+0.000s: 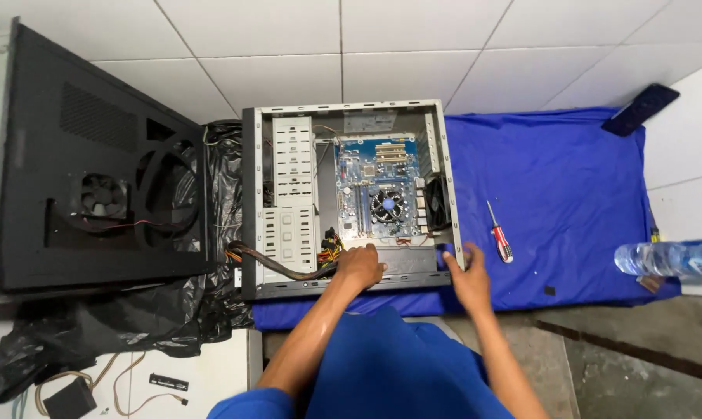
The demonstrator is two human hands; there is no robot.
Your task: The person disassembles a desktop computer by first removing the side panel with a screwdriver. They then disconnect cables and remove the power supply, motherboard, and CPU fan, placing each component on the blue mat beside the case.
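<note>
Head view, looking straight down. Open computer case lies on its side on a blue cloth spread over the floor. Its long axis runs left to right in the scene; the open side faces up, and the rear edge with the fan points right. Circuit board sits inside, right of the pale drive cage.

Left hand rests, fingers curled, on the grey box in the near-right corner of the case, just right of a bundle of coloured cables. It presses or grips the top; which one I cannot tell from this angle. Right hand is closed over the near-right corner of the case frame, apparently steadying it.

Step in hand, as judged: working the grey box at the near wall of the case, one hand on the box, the other bracing. Next move would call for a firm hold on the box and slack in the cables.

Screwdriver with red handle lies on the cloth, right of the case, untouched. Black side panel lies to the left. Water bottle at far right edge.
</note>
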